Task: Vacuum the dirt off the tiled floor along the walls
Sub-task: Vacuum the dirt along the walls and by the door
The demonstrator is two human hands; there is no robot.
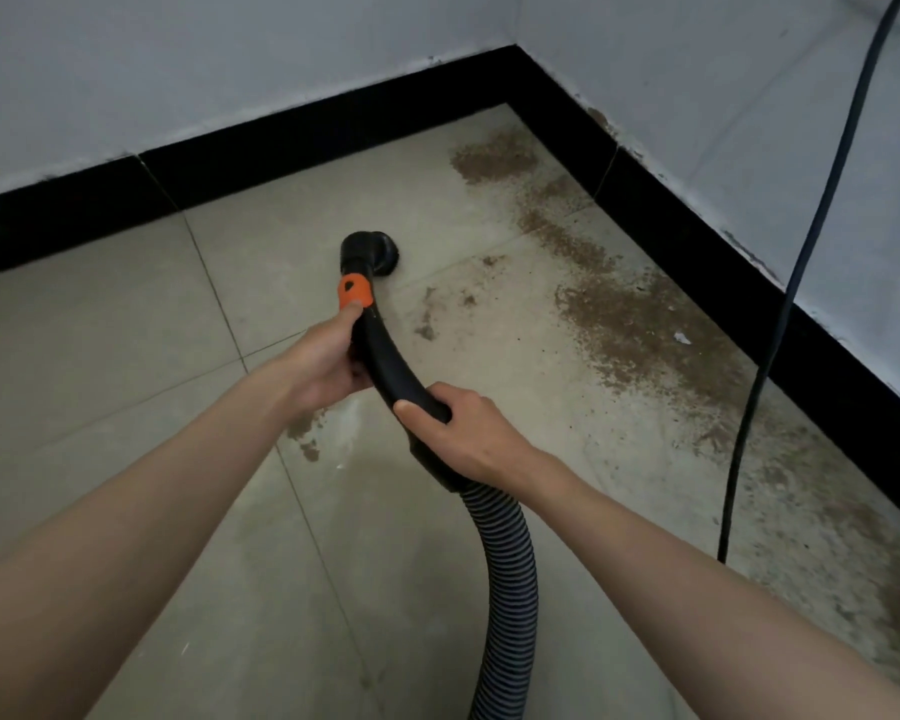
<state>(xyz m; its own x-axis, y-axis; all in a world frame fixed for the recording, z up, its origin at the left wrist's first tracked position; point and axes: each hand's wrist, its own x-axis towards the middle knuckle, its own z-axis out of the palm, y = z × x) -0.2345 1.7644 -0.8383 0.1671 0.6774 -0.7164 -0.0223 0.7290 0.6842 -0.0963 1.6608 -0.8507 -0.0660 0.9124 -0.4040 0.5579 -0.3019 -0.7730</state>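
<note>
**Two hands on one vacuum handle, dirt along the right wall**

The left hand (328, 363) curls around the curved black plastic vacuum handle (385, 363) just below its one orange slider (354, 292). The right hand (461, 431) grips the handle nearer, above the one ribbed grey hose (510, 579). The round black nozzle (370, 254) is at the beige tiled floor (126, 366). A long band of brown dirt (640, 324) lies right, along the black skirting (697, 226). One black cable (780, 330) hangs there.

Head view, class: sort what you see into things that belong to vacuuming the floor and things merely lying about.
Belongs to the job:
vacuum wand
nozzle
ribbed hose
brown dirt
left hand
right hand

Merely there:
black cable hanging by the right wall
white scrap
black skirting
</note>
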